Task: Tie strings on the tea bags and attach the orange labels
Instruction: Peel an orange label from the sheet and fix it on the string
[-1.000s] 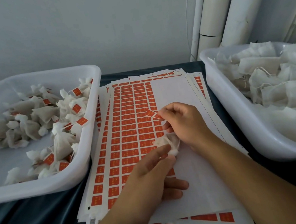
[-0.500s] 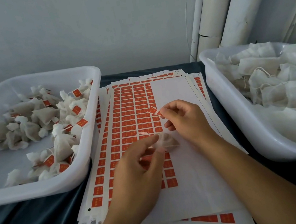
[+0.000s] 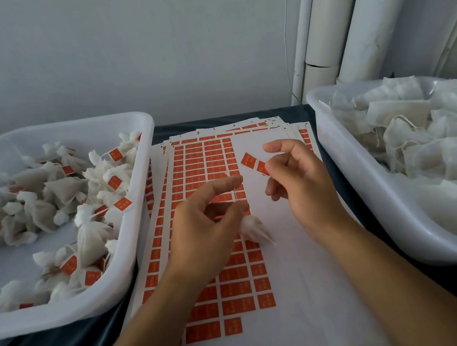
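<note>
Our left hand [image 3: 203, 230] pinches the string – the tea bag [image 3: 255, 231] hangs just below, tip pointing down-right. Our right hand [image 3: 300, 183] pinches the orange label [image 3: 254, 163], slanted

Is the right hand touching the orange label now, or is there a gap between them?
Touching. In the head view, the right hand pinches one end of the orange label between thumb and finger; the rest of the label sticks out free above the sheets.
</note>
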